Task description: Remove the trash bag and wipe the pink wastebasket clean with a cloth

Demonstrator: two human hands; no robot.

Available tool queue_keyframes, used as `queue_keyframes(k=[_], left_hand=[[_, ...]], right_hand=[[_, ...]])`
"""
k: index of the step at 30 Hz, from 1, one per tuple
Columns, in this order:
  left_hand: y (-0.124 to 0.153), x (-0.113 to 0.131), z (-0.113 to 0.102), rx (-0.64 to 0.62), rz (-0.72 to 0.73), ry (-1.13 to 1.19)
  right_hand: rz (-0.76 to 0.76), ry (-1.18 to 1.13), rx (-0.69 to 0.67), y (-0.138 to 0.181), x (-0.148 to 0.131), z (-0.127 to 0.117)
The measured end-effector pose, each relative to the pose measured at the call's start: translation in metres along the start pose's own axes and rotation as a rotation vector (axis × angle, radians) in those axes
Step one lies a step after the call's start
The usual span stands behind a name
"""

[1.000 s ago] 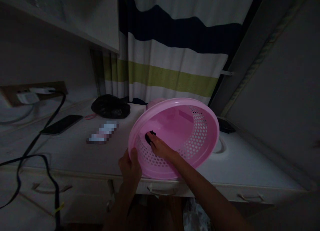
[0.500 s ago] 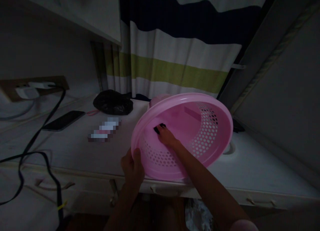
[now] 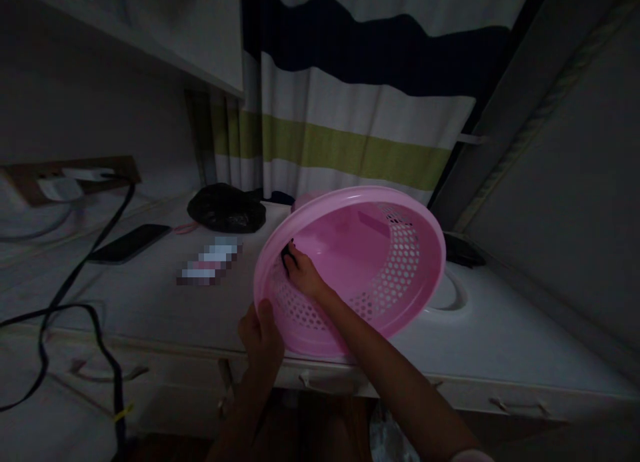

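Note:
A pink plastic laundry basket (image 3: pixel 345 249) with a perforated wall lies tilted on the white desk, its mouth facing me. My left hand (image 3: pixel 263 335) is closed on the near-left part of its rim, thumb on the inner side. Inside the basket, my right hand (image 3: pixel 301 270) is closed on a small black cloth (image 3: pixel 287 257), pressed against the left inner wall. Most of the cloth is hidden behind my fingers.
On the desk's left lie a dark phone (image 3: pixel 131 243), a blurred-out flat object (image 3: pixel 210 261) and a black plastic bag (image 3: pixel 227 207). A white ring-like item (image 3: pixel 457 299) and a black object (image 3: pixel 465 250) sit to the right. Black cables (image 3: pixel 75 269) hang at left.
My right hand has moved the black cloth leftward, from the basket's bottom to its left side wall. The basket has shifted slightly left, showing more of the white ring. My left hand keeps its hold.

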State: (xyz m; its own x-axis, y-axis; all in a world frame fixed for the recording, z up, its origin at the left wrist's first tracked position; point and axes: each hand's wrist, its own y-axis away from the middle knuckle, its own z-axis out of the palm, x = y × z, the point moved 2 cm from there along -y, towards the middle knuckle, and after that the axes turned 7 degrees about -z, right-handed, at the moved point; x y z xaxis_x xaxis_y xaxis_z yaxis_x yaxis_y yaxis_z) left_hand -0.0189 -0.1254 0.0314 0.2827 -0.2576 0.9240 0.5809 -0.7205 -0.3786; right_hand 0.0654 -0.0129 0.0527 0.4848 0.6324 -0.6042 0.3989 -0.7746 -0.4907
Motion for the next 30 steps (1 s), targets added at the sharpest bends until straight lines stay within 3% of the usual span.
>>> queue_keyframes(k=[6, 10, 19, 23, 30], left_hand=[[0.003, -0.009, -0.004, 0.055, -0.001, -0.04], [0.005, -0.019, -0.008, 0.042, -0.048, -0.078], [0.011, -0.023, -0.017, 0.033, -0.146, -0.033], [0.009, -0.014, -0.018, 0.036, -0.064, -0.062], [-0.014, 0.022, -0.022, 0.104, 0.144, -0.132]], right_hand=[[0.151, 0.212, -0.095, -0.019, 0.057, 0.002], [0.218, 0.403, -0.146, -0.015, 0.071, -0.002], [0.25, 0.514, -0.193, -0.011, 0.056, 0.0], [0.227, 0.498, -0.245, 0.003, 0.037, -0.005], [0.027, 0.425, -0.394, 0.046, 0.009, -0.024]])
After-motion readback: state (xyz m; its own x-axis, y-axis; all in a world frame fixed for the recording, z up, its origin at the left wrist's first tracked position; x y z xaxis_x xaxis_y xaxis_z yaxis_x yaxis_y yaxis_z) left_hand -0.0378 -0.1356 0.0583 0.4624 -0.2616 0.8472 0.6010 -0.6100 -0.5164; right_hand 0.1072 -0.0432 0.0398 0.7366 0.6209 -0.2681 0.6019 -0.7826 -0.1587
